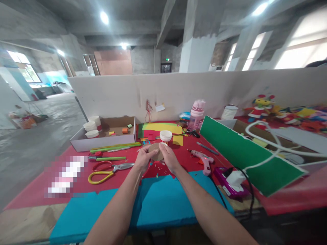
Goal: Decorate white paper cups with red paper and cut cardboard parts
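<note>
Between my two hands is a round brown cardboard piece (156,151), held over the red table cover near the middle. My left hand (143,158) grips its left side, with the thumb on top. On the right side, my right hand (168,157) is closed on the same piece. Just beyond them stands a white paper cup (166,135). Small paper scraps (158,169) lie below my hands. Scissors with red and yellow handles (109,172) rest to the left, and a pink glue gun (204,160) lies to the right.
At the back left, an open box (102,144) holds cups and paper rolls. A green panel (245,153) leans at the right, beside a purple power strip (230,183) with cables. A pink bottle (196,115) stands behind. Blue cloth (163,200) covers the front edge.
</note>
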Demonstrator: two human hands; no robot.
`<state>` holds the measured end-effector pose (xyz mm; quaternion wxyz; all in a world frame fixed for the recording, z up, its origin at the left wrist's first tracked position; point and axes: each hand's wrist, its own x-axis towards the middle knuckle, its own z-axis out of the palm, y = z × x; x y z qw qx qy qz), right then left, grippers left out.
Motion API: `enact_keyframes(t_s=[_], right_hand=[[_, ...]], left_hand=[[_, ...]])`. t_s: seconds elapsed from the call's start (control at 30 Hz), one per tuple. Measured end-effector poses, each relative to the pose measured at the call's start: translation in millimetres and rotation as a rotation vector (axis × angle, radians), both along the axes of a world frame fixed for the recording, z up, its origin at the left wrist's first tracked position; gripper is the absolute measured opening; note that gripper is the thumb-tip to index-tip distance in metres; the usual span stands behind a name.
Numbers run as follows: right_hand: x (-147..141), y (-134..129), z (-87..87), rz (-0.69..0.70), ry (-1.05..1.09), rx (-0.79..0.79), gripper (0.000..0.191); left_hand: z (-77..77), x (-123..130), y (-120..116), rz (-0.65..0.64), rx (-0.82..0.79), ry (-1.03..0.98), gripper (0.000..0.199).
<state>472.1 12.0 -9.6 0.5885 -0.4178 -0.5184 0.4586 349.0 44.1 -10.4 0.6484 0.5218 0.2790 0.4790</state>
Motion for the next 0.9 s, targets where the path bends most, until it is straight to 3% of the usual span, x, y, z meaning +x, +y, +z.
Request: enact_keyframes(t_s=[0.33, 0.47, 0.57, 0.63, 0.8, 0.9], right_hand=[[0.2, 0.4, 0.2, -0.032, 0.055, 0.002, 0.045], [2.1, 1.3, 3.2, -0.062, 0.095, 0.021, 0.051], [6.5, 1.6, 6.0, -0.112, 0.053, 0.063, 0.048], [9.9, 0.4, 8.8, -0.191, -0.02, 0.123, 0.041], [12.4, -5.9, 15.7, -0.557, -0.283, 0.427, 0.024], [7.4, -7.1, 14.9, -0.517, -0.375, 0.41, 0.022]], left_hand=[[-0.7, 10.1, -3.2, 0.097, 0.023, -0.029, 0.038], [7.0, 4.6, -3.6, -0.012, -0.021, -0.101, 0.042], [12.2, -2.5, -3.9, -0.117, 0.034, -0.061, 0.033], [13.6, -5.1, -3.5, -0.067, 0.133, -0.02, 0.025], [12.1, -1.3, -1.1, 0.208, 0.31, 0.13, 0.017], [8.8, 3.4, -1.0, 0.28, 0.369, 0.215, 0.018]])
